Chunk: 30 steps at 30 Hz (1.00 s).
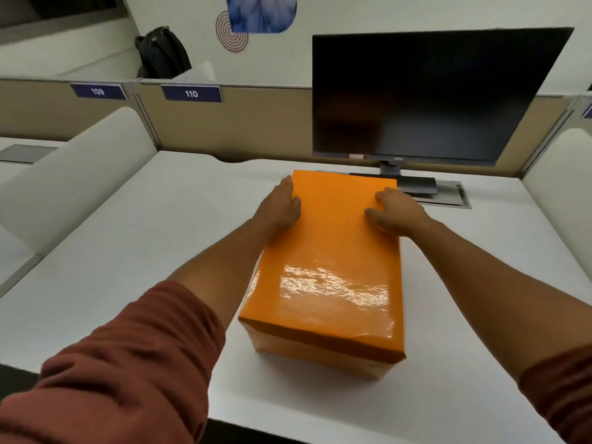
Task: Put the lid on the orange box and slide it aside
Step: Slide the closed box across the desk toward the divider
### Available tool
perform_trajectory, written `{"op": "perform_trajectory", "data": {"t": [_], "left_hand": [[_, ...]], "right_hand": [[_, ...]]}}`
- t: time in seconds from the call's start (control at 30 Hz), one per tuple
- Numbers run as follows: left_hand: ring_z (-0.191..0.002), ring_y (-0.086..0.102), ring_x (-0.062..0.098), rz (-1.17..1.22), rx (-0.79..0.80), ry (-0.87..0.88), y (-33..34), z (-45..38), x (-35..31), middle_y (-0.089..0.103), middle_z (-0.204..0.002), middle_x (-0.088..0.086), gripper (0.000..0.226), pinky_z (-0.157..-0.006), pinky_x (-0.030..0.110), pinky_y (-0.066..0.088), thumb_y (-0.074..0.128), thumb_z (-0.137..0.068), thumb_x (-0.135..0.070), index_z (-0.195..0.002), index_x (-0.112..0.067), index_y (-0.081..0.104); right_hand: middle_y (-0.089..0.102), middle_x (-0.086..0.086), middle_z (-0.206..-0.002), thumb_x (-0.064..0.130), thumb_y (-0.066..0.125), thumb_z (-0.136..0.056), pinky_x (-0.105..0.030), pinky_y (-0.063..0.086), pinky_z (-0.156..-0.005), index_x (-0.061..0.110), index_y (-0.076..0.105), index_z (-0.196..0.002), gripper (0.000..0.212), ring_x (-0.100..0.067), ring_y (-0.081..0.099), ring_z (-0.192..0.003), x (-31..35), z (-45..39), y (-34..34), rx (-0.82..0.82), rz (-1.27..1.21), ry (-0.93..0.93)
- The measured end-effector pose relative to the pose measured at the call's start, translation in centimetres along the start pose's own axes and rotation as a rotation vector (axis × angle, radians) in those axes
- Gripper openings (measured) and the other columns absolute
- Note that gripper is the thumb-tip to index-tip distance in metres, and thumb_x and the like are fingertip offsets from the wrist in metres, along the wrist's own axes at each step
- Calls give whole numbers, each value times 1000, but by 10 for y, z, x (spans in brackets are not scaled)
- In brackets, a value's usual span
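A glossy orange box [323, 357] stands lengthwise in the middle of the white desk [134, 245], with its orange lid [333, 267] seated on top. My left hand [282, 206] grips the lid's far left edge, thumb on top. On the far right edge lies my right hand [395, 211], fingers spread over the top and curling down the side. Both forearms reach out from rust-red sleeves.
A dark monitor [423, 94] stands behind the box, its base [416, 184] close to the box's far end, beside a grey cable hatch [455, 197]. White dividers [73, 181] flank the desk, with a beige partition [240, 123] at the back.
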<state>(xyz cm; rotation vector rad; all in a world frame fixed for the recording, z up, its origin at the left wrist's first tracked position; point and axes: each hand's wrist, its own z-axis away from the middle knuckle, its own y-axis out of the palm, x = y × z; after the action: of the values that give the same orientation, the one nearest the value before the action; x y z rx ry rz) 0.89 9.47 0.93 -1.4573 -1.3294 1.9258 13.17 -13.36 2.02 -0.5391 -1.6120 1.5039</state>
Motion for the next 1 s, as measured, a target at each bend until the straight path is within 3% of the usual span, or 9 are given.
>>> {"op": "perform_trajectory", "data": {"t": [0.17,0.27,0.4,0.6,0.7,0.77,0.87,0.93,1.0], "left_hand": [[-138,40,37,-31,31,-34,3,-12,-6,34,-157,14,60,-110,47,35,36,-104,-34,-155,-11,14],[-130,49,38,-125,62,-107,10,-19,0,45,-149,17,56,-105,47,41,33,-104,-35,-152,-10,22],[-137,42,41,-204,150,-196,14,-27,18,38,-154,17,59,-113,52,34,19,-105,-42,-156,-14,12],[-139,38,39,-80,161,-175,12,-31,26,39,-154,17,55,-114,50,29,19,-106,-41,-154,-14,26],[-142,35,39,-43,176,-200,8,-27,20,35,-156,16,55,-115,50,27,20,-106,-40,-154,-14,24],[-143,32,38,7,178,-204,7,-19,17,32,-158,16,56,-116,51,25,18,-106,-41,-155,-14,21],[-143,31,38,158,221,-293,8,-4,19,29,-159,14,64,-115,52,27,17,-103,-51,-155,-15,20],[-130,46,35,323,297,-399,4,11,28,42,-150,11,70,-103,53,39,19,-98,-62,-150,-18,31],[-111,58,30,455,321,-463,0,24,41,55,-134,9,71,-91,47,47,21,-94,-69,-139,-20,45]], "right_hand": [[56,-15,-112,44,45,-96,-55,49,-91,7,56,-107,40,-30,54,-102,-11,-13,0,-10,9,-24],[55,-14,-128,48,39,-97,-59,44,-99,9,54,-121,48,-35,47,-125,-14,-17,3,-4,62,-13],[41,-11,-151,50,37,-97,-64,36,-106,11,40,-141,58,-35,30,-143,-16,-20,17,17,71,2],[34,-10,-157,50,38,-97,-64,34,-107,13,34,-147,63,-36,24,-147,-23,-24,21,12,72,-8],[35,-12,-155,49,40,-98,-60,38,-107,10,34,-147,63,-36,32,-142,-21,-25,16,38,35,-19],[28,-13,-159,46,42,-100,-52,36,-110,9,29,-150,64,-35,34,-140,-23,-19,16,74,-142,-45],[7,-4,-168,47,45,-100,-48,25,-116,19,13,-158,72,-30,20,-150,-34,4,20,26,-596,39],[17,-4,-166,51,47,-98,-50,29,-116,24,18,-157,70,-30,25,-148,-44,22,25,-44,-809,179],[33,-8,-160,52,51,-96,-54,40,-109,22,30,-153,67,-33,40,-140,-55,37,30,17,-1018,332]]}}
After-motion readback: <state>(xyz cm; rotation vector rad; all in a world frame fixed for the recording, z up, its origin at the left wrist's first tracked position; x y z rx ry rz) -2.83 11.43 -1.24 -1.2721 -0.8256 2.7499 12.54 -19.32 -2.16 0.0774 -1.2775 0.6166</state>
